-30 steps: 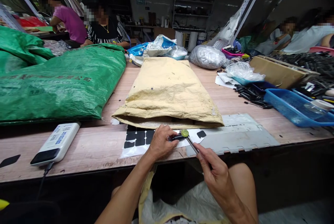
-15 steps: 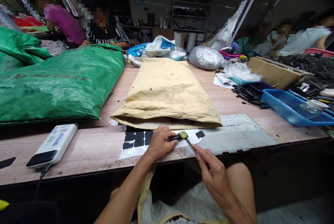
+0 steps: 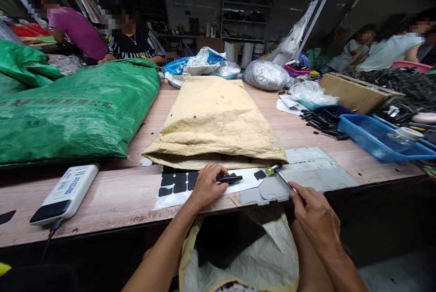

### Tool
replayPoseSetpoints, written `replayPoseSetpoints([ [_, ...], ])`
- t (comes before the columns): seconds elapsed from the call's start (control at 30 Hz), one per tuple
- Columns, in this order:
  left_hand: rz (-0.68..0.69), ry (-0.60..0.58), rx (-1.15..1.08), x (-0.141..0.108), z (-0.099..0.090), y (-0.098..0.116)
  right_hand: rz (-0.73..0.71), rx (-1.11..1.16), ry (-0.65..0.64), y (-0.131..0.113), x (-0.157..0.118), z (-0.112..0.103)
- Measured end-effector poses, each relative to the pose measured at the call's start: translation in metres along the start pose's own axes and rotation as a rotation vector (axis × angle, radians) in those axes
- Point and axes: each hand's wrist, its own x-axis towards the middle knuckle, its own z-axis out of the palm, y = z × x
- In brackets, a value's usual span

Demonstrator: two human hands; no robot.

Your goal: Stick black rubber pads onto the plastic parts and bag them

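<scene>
Near the table's front edge, my left hand (image 3: 208, 185) pinches a small black tube-like part (image 3: 232, 178), which points to the right. Fingers closed round its thin metal handle, my right hand (image 3: 311, 205) holds a small hammer (image 3: 279, 173); its yellow-green face is toward the left, apart from the black part. Beneath my left hand lies a white sheet with black rounded squares (image 3: 180, 182). One loose black square (image 3: 260, 175) is between the part and the hammer. Just behind is the open mouth of a tan sack (image 3: 218, 119).
A green sack (image 3: 68, 115) and a white power bank (image 3: 64, 194) are on the left. A grey board (image 3: 306, 171), blue tray (image 3: 371, 137) and black parts (image 3: 322, 121) lie right. An open sack (image 3: 238, 255) hangs below the edge. Several people sit farther back.
My right hand has moved right with the hammer, whose head has left the black part. My left hand stays in place, and more of the black part shows.
</scene>
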Motion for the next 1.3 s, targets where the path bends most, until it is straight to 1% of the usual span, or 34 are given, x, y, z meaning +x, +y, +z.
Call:
replayPoseSetpoints([
  [0.17, -0.028, -0.002, -0.058, 0.0, -0.001, 0.001, -0.007, -0.092, 0.014, 0.004, 0.012, 0.007],
  [0.37, -0.028, -0.004, -0.059, 0.0, -0.002, 0.001, 0.015, -0.152, 0.073, 0.015, 0.028, 0.021],
  [0.53, -0.007, -0.027, 0.017, 0.001, -0.001, 0.002, 0.031, -0.243, 0.162, 0.015, 0.03, 0.034],
  [0.63, 0.012, -0.04, 0.037, -0.007, -0.002, 0.012, 0.015, -0.281, 0.164, 0.013, 0.028, 0.036],
  [0.67, 0.016, -0.064, 0.02, -0.013, -0.003, 0.018, 0.01, -0.284, 0.158, 0.013, 0.027, 0.036],
  [0.7, 0.02, -0.114, -0.011, -0.021, -0.004, 0.026, 0.005, -0.287, 0.151, 0.013, 0.027, 0.036],
  [0.73, 0.02, -0.188, -0.051, -0.031, -0.004, 0.034, 0.002, -0.29, 0.147, 0.013, 0.026, 0.036],
  [0.8, -0.002, -0.38, -0.114, -0.052, -0.003, 0.048, -0.004, -0.304, 0.15, 0.013, 0.026, 0.036],
  [0.87, -0.053, -0.532, -0.088, -0.072, 0.005, 0.056, -0.004, -0.317, 0.159, 0.014, 0.026, 0.036],
  [0.9, -0.086, -0.573, -0.039, -0.08, 0.012, 0.055, -0.003, -0.321, 0.161, 0.014, 0.026, 0.037],
  [0.97, -0.152, -0.608, 0.104, -0.094, 0.029, 0.045, 0.001, -0.322, 0.163, 0.014, 0.025, 0.037],
  [1.07, -0.247, -0.629, 0.287, -0.107, 0.056, 0.02, -0.001, -0.313, 0.159, 0.015, 0.025, 0.038],
  [1.13, -0.285, -0.648, 0.337, -0.111, 0.064, 0.012, -0.002, -0.304, 0.155, 0.015, 0.024, 0.038],
  [1.2, -0.27, -0.675, 0.3, -0.108, 0.06, 0.017, -0.004, -0.302, 0.148, 0.014, 0.024, 0.037],
  [1.27, -0.216, -0.689, 0.175, -0.096, 0.044, 0.032, -0.002, -0.309, 0.146, 0.014, 0.024, 0.037],
  [1.3, -0.185, -0.679, 0.091, -0.085, 0.033, 0.041, -0.002, -0.313, 0.147, 0.013, 0.024, 0.037],
])
